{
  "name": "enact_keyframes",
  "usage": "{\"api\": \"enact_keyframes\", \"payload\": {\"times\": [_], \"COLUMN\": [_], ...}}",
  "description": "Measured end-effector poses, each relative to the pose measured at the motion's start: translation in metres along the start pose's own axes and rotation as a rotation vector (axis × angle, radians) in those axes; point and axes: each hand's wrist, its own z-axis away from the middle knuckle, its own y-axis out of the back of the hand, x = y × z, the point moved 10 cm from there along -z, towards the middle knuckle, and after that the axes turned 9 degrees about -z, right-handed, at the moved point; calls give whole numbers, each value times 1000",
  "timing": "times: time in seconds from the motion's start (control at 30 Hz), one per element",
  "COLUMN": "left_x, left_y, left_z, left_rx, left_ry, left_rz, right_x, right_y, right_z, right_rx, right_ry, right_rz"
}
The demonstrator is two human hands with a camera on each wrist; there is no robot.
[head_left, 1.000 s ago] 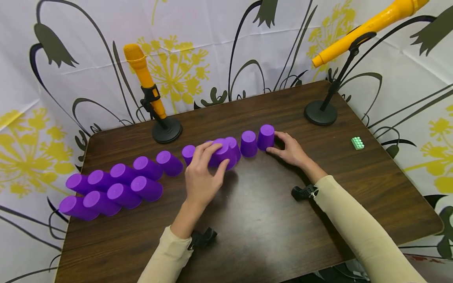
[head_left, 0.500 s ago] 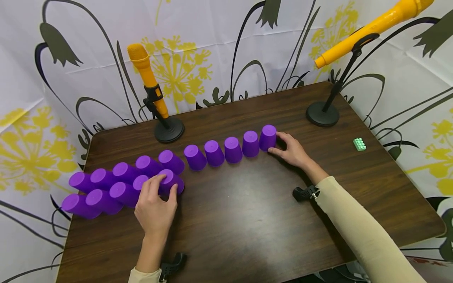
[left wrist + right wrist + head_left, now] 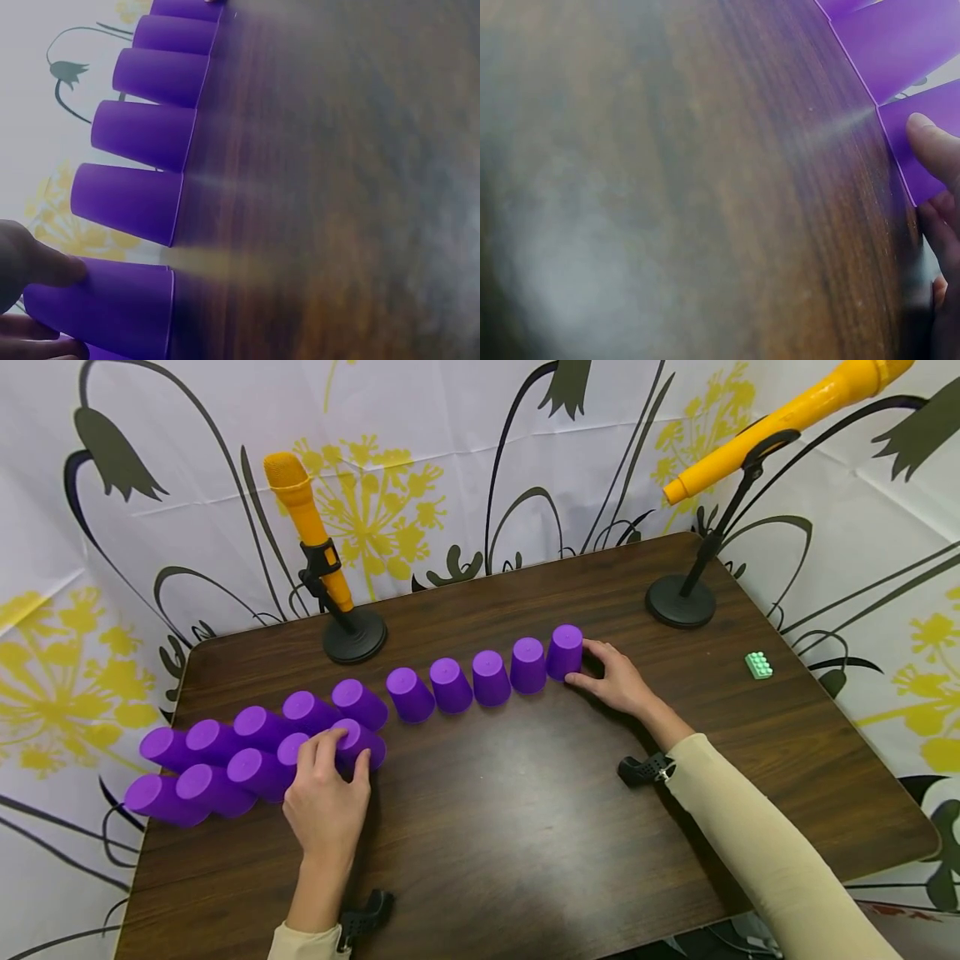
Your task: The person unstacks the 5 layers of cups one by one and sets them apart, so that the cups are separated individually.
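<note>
Across the wood-grained counter (image 3: 510, 827) before a floral cloth, a long back row (image 3: 491, 678) of ten upturned purple cups slants from left to right. A yellow microphone (image 3: 307, 518) on a stand rises behind it, and a larger-looking yellow microphone (image 3: 787, 431) leans on its own stand at the far right. In front of the back row's left half lies a shorter front row (image 3: 165, 799) of five cups, one partly hidden.

The left hand (image 3: 324, 802) has its grip narrowed round the front row's end cup (image 3: 356, 743), thumb on one side, fingers on the other; whether the counter bears that cup's weight I cannot tell. The right hand (image 3: 618, 678) has its grip about the rightmost cup (image 3: 564, 652) of the back row, thumb against its wall. A small green block (image 3: 758, 666) sits well apart.

The step in hand seems to be placing the fifth front cup; the next move likely calls for squaring it, then releasing without nudging its neighbour.
</note>
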Motion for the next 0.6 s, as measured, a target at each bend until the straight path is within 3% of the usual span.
{"api": "enact_keyframes", "payload": {"times": [0.23,0.33,0.5,0.6], "left_x": [-3,1,27,49], "left_y": [5,15,32,29], "left_z": [2,0,-10,-18], "left_rx": [11,41,131,113], "left_ry": [0,-8,-94,-166], "left_rz": [1,5,98,157], "right_x": [-1,-1,-3,-3], "right_y": [-1,-2,0,0], "right_z": [0,0,0,1], "right_rx": [3,2,12,9], "right_ry": [4,1,-6,-9], "right_rz": [3,7,3,3]}}
